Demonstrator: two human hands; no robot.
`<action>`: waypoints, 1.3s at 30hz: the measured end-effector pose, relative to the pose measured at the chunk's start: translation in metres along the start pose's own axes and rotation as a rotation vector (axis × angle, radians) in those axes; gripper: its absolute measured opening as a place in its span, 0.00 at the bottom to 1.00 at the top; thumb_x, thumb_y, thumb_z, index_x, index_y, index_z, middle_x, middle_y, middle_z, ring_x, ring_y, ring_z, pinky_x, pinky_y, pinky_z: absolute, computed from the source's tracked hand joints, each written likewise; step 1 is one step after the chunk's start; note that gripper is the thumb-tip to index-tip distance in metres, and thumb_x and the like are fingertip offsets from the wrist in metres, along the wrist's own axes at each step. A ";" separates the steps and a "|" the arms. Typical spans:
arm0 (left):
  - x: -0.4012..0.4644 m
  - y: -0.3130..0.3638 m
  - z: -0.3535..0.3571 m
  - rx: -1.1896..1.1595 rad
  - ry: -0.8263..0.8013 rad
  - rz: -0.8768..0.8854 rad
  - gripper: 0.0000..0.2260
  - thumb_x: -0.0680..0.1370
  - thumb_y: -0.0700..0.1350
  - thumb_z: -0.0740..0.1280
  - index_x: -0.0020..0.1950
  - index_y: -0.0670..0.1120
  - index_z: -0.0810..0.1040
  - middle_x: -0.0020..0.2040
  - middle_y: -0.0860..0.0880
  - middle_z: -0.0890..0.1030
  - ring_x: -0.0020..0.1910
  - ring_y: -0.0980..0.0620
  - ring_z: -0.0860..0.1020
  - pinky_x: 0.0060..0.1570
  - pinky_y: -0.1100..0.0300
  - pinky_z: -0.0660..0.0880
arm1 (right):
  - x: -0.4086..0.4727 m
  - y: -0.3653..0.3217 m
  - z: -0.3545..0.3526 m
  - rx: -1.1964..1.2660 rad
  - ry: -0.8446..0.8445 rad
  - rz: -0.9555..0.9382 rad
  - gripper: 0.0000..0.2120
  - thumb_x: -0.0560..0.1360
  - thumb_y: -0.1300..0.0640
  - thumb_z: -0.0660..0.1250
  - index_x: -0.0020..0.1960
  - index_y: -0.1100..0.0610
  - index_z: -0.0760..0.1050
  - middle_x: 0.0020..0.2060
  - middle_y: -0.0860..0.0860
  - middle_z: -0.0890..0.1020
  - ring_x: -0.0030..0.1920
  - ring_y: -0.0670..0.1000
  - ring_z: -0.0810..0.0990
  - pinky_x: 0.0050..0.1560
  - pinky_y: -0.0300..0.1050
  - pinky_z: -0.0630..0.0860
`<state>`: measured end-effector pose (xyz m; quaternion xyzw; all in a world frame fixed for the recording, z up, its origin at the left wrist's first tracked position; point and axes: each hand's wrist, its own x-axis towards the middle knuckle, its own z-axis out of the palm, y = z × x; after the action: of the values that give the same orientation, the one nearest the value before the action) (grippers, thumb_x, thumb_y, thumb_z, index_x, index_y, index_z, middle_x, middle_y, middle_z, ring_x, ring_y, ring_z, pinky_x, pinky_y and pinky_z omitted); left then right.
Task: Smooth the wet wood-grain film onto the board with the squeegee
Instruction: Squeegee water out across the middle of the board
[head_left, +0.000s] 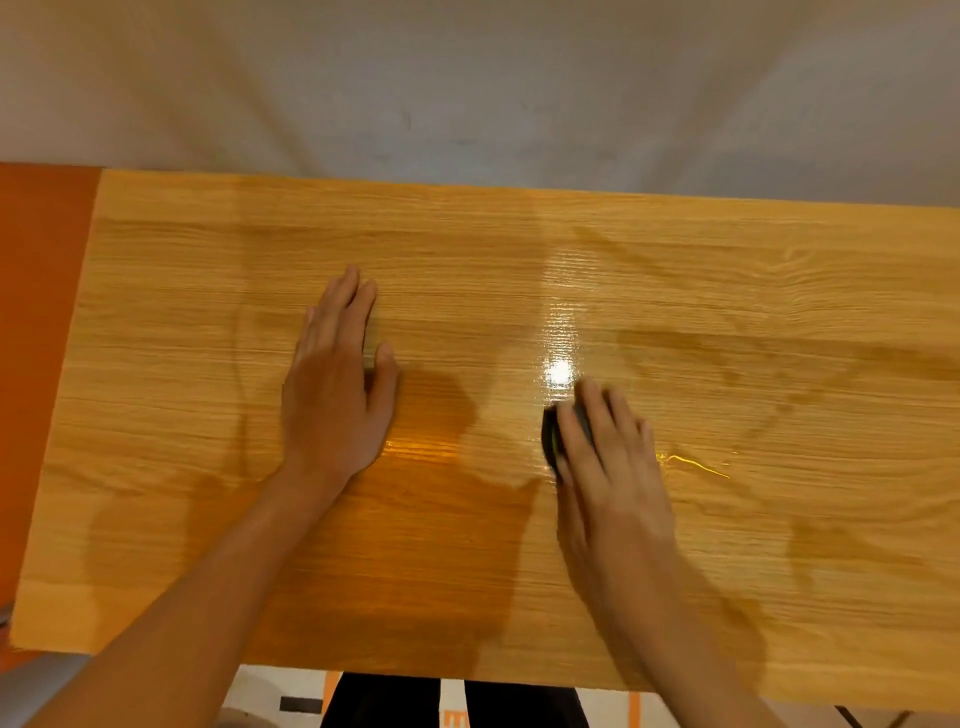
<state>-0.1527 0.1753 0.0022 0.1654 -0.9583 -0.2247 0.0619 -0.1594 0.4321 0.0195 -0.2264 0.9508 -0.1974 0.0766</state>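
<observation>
Far left of the film, a bare strip of plain orange board (36, 332), uncovered from far edge to near edge. Just beside that strip, the left edge of the glossy light-oak wood-grain film (519, 249), spread flat over most of the board and running off the right side of the view. Darker damp-looking patches across the film's near half, paler grain toward its far edge.

Left of the film's middle, the left hand (337, 395), palm down, laid flat on the film, fingers straight and close together pointing to the far edge, thumb spread to the right; nothing gripped. Bare forearm leading back over the film's near edge. Right of that hand, a bright orange sheen on the film and a dark shadow.

Right of the film's middle, a bright glare spot on the wet surface, and just near of it the right hand (602, 457), blurred, fingers curled down over a small dark squeegee (549, 431) pressed against the film; only the tool's dark left end visible past the fingers, its shape otherwise hidden. Right of that hand, a thin glinting yellow crease in the film.

Beyond the film's far edge, a pale grey wall (467, 78). Below its near edge, dark trouser legs (384, 701).
</observation>
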 end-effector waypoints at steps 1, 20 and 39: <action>0.000 0.000 0.000 0.000 -0.003 -0.003 0.25 0.84 0.49 0.55 0.79 0.41 0.64 0.81 0.45 0.62 0.81 0.48 0.59 0.80 0.50 0.54 | 0.025 -0.001 -0.001 0.019 0.033 0.029 0.22 0.83 0.55 0.51 0.76 0.58 0.64 0.77 0.55 0.62 0.78 0.56 0.55 0.79 0.51 0.46; -0.002 -0.002 0.000 -0.029 0.033 0.054 0.23 0.84 0.46 0.57 0.77 0.38 0.67 0.80 0.42 0.64 0.80 0.44 0.61 0.76 0.41 0.63 | 0.097 -0.030 0.016 -0.072 0.005 -0.230 0.26 0.77 0.64 0.69 0.73 0.57 0.67 0.75 0.55 0.65 0.76 0.57 0.58 0.77 0.51 0.47; -0.003 -0.002 0.001 -0.014 -0.016 -0.004 0.24 0.84 0.48 0.56 0.78 0.40 0.66 0.81 0.43 0.62 0.81 0.45 0.60 0.74 0.44 0.67 | 0.103 0.020 -0.021 -0.033 0.041 -0.025 0.22 0.82 0.60 0.56 0.76 0.54 0.63 0.77 0.51 0.60 0.79 0.52 0.52 0.79 0.51 0.45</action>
<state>-0.1499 0.1752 0.0001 0.1650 -0.9568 -0.2329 0.0551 -0.2636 0.4083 0.0248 -0.2352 0.9524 -0.1873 0.0507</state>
